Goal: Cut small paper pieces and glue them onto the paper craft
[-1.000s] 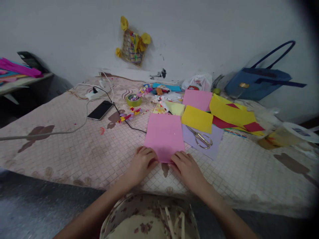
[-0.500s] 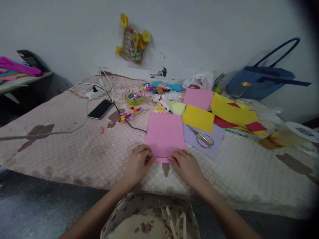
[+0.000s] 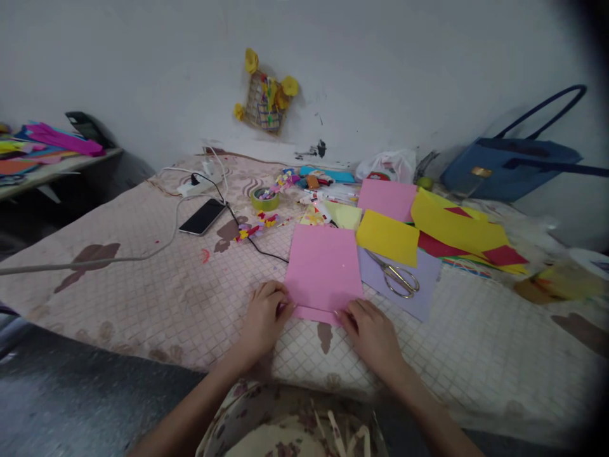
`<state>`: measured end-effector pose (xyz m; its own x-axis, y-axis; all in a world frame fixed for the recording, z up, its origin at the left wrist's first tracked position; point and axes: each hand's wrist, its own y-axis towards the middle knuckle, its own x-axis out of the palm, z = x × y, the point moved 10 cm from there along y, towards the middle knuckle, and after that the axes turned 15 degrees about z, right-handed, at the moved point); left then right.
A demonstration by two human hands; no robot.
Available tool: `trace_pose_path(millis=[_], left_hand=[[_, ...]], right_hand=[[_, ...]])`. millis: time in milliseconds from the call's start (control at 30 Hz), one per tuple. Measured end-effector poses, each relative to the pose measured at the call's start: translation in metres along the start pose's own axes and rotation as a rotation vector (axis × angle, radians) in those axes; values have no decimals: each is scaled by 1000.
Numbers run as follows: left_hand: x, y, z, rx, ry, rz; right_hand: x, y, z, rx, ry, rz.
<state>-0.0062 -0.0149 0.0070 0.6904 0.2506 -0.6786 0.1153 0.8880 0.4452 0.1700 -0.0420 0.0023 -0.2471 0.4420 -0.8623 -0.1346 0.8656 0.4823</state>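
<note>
A sheet of pink paper (image 3: 324,263) lies flat on the patterned tablecloth in front of me, a narrow folded strip along its near edge. At the near left corner, my left hand (image 3: 266,314) is closed, thumb and fingers pinching the paper. My right hand (image 3: 371,327) grips the near right corner in the same way, its thumb at the end of the strip. Just right of the sheet, gold-handled scissors (image 3: 400,279) rest on lilac paper (image 3: 425,295), with a yellow sheet (image 3: 387,237) partly over it.
A phone (image 3: 203,216), a power strip (image 3: 195,185) and cables lie to the left. Green tape (image 3: 264,200), paper scraps and a glue gun (image 3: 323,212) sit beyond the sheet. On the right are yellow and red papers (image 3: 459,222), a blue bag (image 3: 511,166) and a plastic jar (image 3: 561,282).
My hands have moved slightly apart along the near edge, toward the corners, and more of the folded strip shows between them. The whole view has shifted a little.
</note>
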Motion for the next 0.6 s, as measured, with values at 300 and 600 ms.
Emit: trace_pose_path(millis=[300, 600], left_hand=[[-4, -1, -6, -22, -1, 49], [-14, -4, -8, -28, 12, 63]], right_hand=[[1, -6, 14, 42, 6, 18], [-1, -13, 28, 63, 16, 40]])
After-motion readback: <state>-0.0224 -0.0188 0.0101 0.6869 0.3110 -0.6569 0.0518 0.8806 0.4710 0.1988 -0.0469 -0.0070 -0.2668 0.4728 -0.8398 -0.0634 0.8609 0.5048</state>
